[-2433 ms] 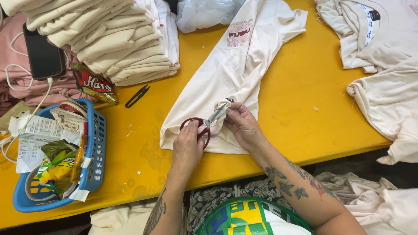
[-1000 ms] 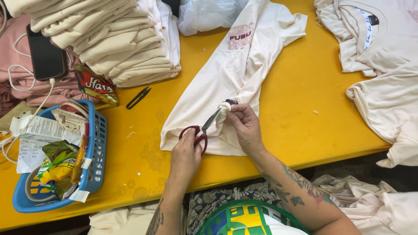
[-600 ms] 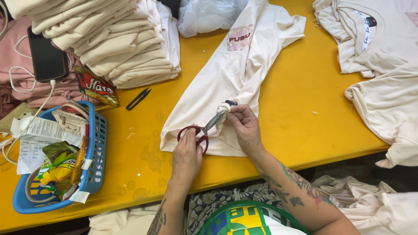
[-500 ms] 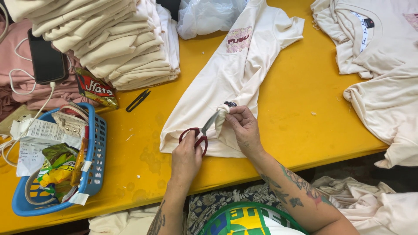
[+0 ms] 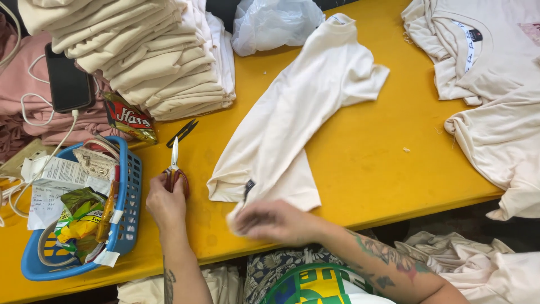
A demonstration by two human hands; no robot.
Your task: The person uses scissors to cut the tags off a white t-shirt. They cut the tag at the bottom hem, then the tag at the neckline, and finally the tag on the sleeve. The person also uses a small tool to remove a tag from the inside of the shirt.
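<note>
My left hand [image 5: 166, 205] grips red-handled scissors [image 5: 174, 169] with the blades pointing up. It rests on the yellow table [image 5: 365, 163] beside the blue basket, well left of the shirt. A cream T-shirt [image 5: 298, 118] lies folded lengthwise in the middle of the table, with a small dark tag at its near hem. My right hand [image 5: 273, 220] is blurred with motion just below that hem, at the table's near edge. Its fingers appear closed on a small pale scrap [image 5: 232, 223].
A tall stack of folded cream shirts [image 5: 140, 56] stands at the back left. Near it are a phone [image 5: 67, 84] on pink cloth, a snack bag [image 5: 129, 118] and a black clipper [image 5: 183, 132]. The blue basket [image 5: 128, 219] holds papers. Loose shirts [image 5: 495, 95] lie right, a plastic bag [image 5: 275, 22] behind.
My left hand has carried the scissors left, away from the shirt. My right hand has let go of the hem and pulled back toward me. The shirt now lies flat, print hidden.
</note>
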